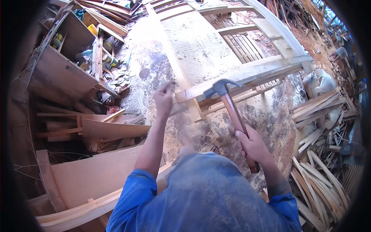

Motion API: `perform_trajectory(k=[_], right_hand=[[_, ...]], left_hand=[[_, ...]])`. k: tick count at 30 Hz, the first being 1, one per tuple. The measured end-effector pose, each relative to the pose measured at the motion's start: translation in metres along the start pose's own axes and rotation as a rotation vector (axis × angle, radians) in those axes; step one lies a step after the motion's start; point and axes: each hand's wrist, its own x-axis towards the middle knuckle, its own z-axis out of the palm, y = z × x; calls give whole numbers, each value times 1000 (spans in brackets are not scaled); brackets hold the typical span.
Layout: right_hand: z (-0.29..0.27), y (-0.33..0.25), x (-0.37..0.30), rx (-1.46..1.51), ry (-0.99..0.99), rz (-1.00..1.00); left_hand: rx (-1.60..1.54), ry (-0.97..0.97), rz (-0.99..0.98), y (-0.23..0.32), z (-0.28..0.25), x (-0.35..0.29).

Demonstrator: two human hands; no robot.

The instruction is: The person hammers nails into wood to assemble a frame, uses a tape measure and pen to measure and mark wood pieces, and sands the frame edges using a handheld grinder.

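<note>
My right hand (253, 145) is wrapped round the wooden handle of a claw hammer (232, 110). The hammer's metal head is up, above the near rail (247, 77) of a pale wooden frame. My left hand (164, 101) is raised just left of the frame's near left corner, its fingers curled together. Whatever may be between those fingertips is too small and blurred to name. At that corner a long side rail (170, 50) crosses the near rail, and its end sticks out toward me. Crosspieces (237, 29) run between the frame's long sides.
Left of me stand a wooden cabinet carcass (63, 67) with cans in it and a curved brown board (116, 128). A large panel (96, 174) lies at lower left. Loose wood strips (319, 185) are heaped on the right, near a white plastic bag (324, 83). Sawdust covers the floor (262, 120).
</note>
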Motion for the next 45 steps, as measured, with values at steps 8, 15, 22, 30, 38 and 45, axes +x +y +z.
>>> perform_trajectory(k=[8, 15, 22, 30, 38, 45], right_hand=[[19, 68, 11, 778, -52, 365], [55, 75, 23, 661, -336, 362], [52, 75, 23, 578, -333, 327], [63, 74, 17, 815, -156, 359], [53, 71, 14, 690, -193, 364], [35, 72, 7, 728, -149, 392]], left_hand=[[-394, -5, -400, -27, 38, 30], [-415, -69, -367, -12, 48, 26], [-240, -144, -407, -9, 44, 34], [-252, -84, -366, -10, 46, 32], [-323, -88, -326, -25, 47, 33], [-301, -89, -371, -19, 47, 30]])
